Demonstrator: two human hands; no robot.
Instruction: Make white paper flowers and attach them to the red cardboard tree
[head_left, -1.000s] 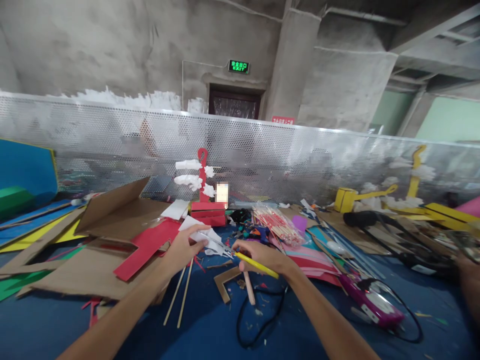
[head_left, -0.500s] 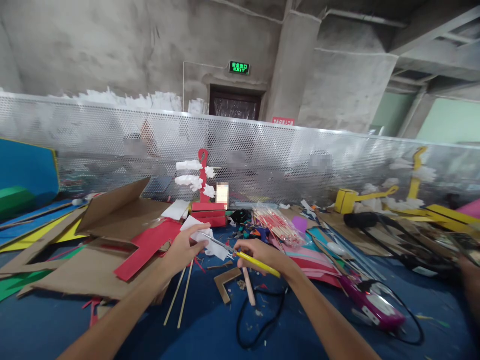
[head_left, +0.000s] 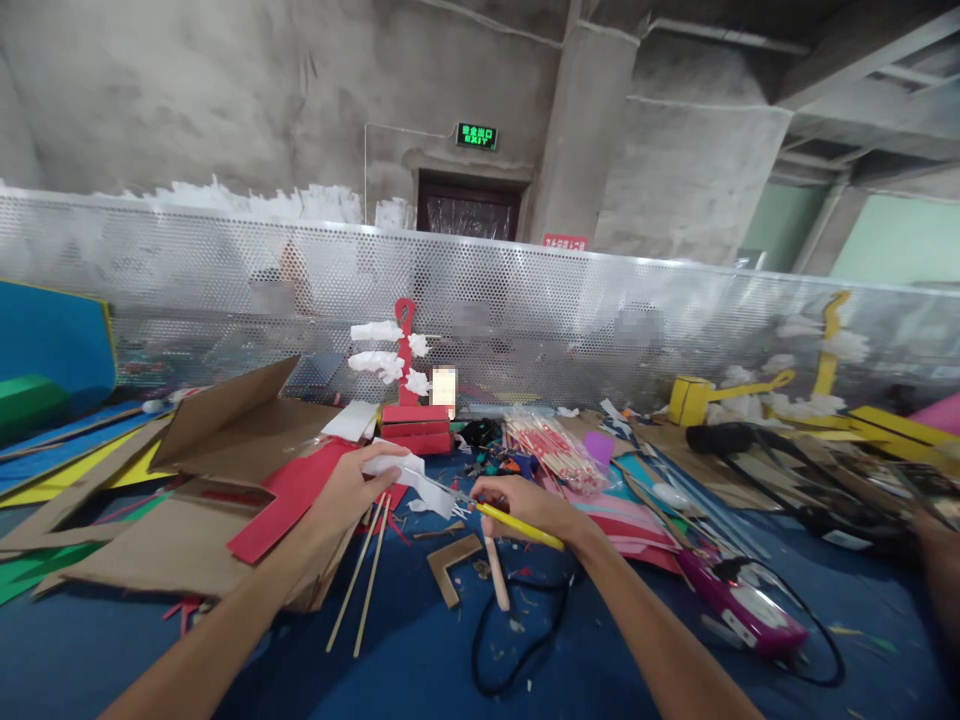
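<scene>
My left hand (head_left: 346,492) is closed on a piece of white paper (head_left: 409,472), held just above the blue table (head_left: 420,650). My right hand (head_left: 517,505) grips yellow-handled scissors (head_left: 517,526), and their metal blades reach left into the paper. Behind the hands stands a red paper model (head_left: 409,395) with white tufts on its upright stem. Two thin wooden sticks (head_left: 364,575) lie under my left wrist.
Brown cardboard sheets (head_left: 225,430) and a red strip (head_left: 292,495) lie at left. A bag of sticks (head_left: 555,450), a purple glue gun (head_left: 739,605) with black cable (head_left: 517,640) lie at right. A perforated metal screen (head_left: 525,310) closes the back. Another person's arm (head_left: 937,560) shows at far right.
My left hand has turned and pulled the white paper slightly left, folding it more in the fingers. The scissors stay in the paper, barely moved.
</scene>
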